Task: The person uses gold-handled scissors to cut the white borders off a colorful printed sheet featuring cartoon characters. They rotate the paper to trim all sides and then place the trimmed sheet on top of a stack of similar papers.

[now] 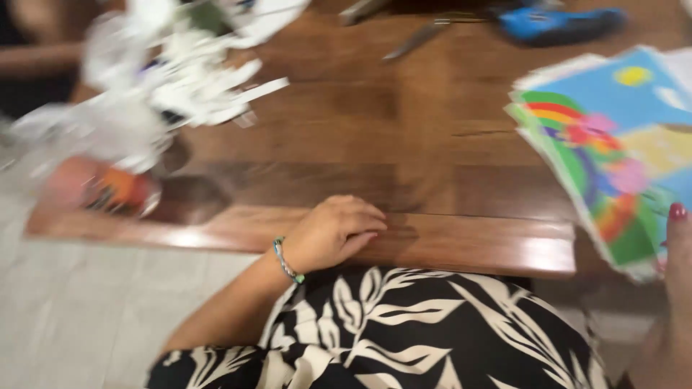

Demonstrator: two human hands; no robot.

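My left hand [333,232] rests palm down on the near edge of a wooden table [404,137], fingers loosely curled and holding nothing. A beaded bracelet [286,261] is on its wrist. My right hand [670,302], with red nails, comes in at the lower right and grips a stack of colourful picture sheets [613,151] with a rainbow and cartoon shapes. The stack hangs over the table's right edge. The whole view is blurred by motion.
A heap of white paper scraps [166,72] covers the table's left end, with an orange object [119,189] beside it. Scissors [425,36] and a blue tool [555,25] lie at the far edge. Pale floor tiles [86,310] show below left.
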